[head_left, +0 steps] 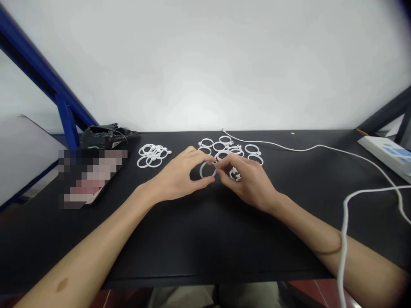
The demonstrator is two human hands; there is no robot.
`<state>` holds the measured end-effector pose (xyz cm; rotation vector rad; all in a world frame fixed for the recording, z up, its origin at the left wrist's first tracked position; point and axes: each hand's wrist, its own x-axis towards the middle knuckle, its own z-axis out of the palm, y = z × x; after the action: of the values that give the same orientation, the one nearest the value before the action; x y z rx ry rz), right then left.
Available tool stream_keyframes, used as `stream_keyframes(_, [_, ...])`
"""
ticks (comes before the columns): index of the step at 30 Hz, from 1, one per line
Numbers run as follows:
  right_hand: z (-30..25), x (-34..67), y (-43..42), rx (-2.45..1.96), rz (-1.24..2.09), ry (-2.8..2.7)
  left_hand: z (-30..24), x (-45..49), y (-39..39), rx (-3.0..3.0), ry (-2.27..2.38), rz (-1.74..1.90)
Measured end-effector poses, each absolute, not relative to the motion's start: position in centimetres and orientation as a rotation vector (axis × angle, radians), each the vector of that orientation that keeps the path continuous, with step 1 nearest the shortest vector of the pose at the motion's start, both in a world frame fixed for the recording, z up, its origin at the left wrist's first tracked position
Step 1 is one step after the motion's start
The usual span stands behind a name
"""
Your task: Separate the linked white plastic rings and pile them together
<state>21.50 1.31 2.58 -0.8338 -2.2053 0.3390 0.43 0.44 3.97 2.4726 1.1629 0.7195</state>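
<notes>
Between my two hands a white plastic ring (201,172) is held up over the black table. My left hand (184,173) grips its left and upper side, thumb below and fingers above. At the ring's right edge, the fingertips of my right hand (245,179) pinch it; whatever small part lies under those fingertips is hidden. Just beyond my hands lies a loose spread of white rings (220,146), some with small knobs. Part of that spread is covered by my right hand. Left of it rests a heap of similar white rings (154,161).
A phone-like slab (96,179), its face blurred out, lies at left near a crumpled black plastic bag (102,136). A white cable (302,150) runs along the right side and crosses over my right forearm. A white box (387,156) stands at far right. Blue frame bars (38,64) slope at left.
</notes>
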Motion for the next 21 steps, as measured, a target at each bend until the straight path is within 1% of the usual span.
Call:
stream_keyframes(7, [2.4, 21.4, 1.3, -0.856, 0.347, -2.215, 4.2, 0.3, 0.5, 2.484, 1.209, 0.691])
stream_keyframes(10, [2.3, 21.6, 1.7, -0.925, 0.32, -2.195, 4.1, -0.5, 1.3, 2.557, 1.399, 0.664])
stream_keyframes(12, [2.3, 21.6, 2.2, -0.998, 0.239, -2.22, 4.0, -1.5, 2.0, 2.604, 1.658, 0.607])
stream_keyframes(16, [2.4, 20.8, 3.7, -1.052, -0.049, -2.46, 3.6, -3.8, 3.2, 2.545, 2.138, 0.391])
stream_keyframes(21, [2.4, 17.8, 6.1, -1.024, -0.338, -2.712, 3.4, -5.0, 3.4, 2.441, 2.35, 0.099])
